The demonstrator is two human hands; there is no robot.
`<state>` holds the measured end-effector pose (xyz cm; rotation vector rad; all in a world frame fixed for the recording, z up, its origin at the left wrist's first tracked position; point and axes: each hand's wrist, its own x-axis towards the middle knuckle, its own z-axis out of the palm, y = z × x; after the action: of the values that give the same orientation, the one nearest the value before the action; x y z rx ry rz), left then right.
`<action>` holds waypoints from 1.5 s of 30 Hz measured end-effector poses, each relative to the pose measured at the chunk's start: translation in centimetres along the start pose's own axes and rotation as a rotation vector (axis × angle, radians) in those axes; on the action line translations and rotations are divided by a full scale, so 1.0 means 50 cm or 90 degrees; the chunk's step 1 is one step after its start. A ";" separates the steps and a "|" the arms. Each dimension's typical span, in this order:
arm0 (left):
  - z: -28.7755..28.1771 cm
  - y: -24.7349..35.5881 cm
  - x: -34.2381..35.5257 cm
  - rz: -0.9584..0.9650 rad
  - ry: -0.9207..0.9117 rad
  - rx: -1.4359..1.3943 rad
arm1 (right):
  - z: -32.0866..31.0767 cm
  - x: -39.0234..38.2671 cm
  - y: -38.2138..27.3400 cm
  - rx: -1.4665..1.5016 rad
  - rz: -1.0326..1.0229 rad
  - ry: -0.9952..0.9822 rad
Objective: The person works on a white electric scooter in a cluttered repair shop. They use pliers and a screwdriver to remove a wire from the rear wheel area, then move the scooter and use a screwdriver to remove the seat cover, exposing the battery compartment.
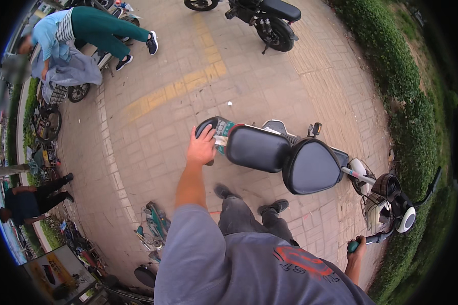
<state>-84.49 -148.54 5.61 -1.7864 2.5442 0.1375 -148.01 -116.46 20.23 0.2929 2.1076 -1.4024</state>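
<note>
A small electric scooter with a black two-part seat (258,148) stands across the paving in front of me. My left hand (202,146) is closed over the black rear mudguard (206,125), behind the seat and beside the green-and-white number plate (224,126). My right hand (359,249) is wrapped round the dark green handlebar grip (352,246) at the lower right. The handlebar carries a round white-rimmed headlamp (406,219). A wire front basket (375,213) with pale things in it is partly hidden by the steering column.
A hedge (392,66) runs along the right. A black motorbike (269,25) is parked ahead. At the far left one person (94,28) bends over a covered bike; another person (25,203) stands further down. A green bike (156,223) and several parked bikes lie left of me.
</note>
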 end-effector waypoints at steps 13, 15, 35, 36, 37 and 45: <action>-0.033 -0.389 -0.236 -0.160 0.006 -0.028 | 0.343 -0.245 0.027 -0.045 -0.043 -0.143; -0.033 -0.455 -0.270 -0.190 0.051 0.001 | 0.405 -0.280 0.023 -0.065 -0.035 -0.167; -0.112 -1.066 -0.672 -0.676 0.146 -0.052 | 0.711 -0.862 0.061 -0.457 -0.202 -0.247; -0.111 -1.081 -0.694 -0.683 0.140 -0.060 | 0.722 -0.899 0.077 -0.463 -0.205 -0.244; -0.123 -1.109 -0.716 -0.694 0.132 -0.048 | 0.734 -0.914 0.104 -0.479 -0.175 -0.241; -0.133 -1.315 -0.974 -0.735 0.153 -0.011 | 0.856 -1.190 0.255 -0.488 -0.133 -0.313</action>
<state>-5.92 -125.67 12.27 -3.0311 1.2040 -0.0976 -79.15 -141.50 33.05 -0.5333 2.0958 -0.5803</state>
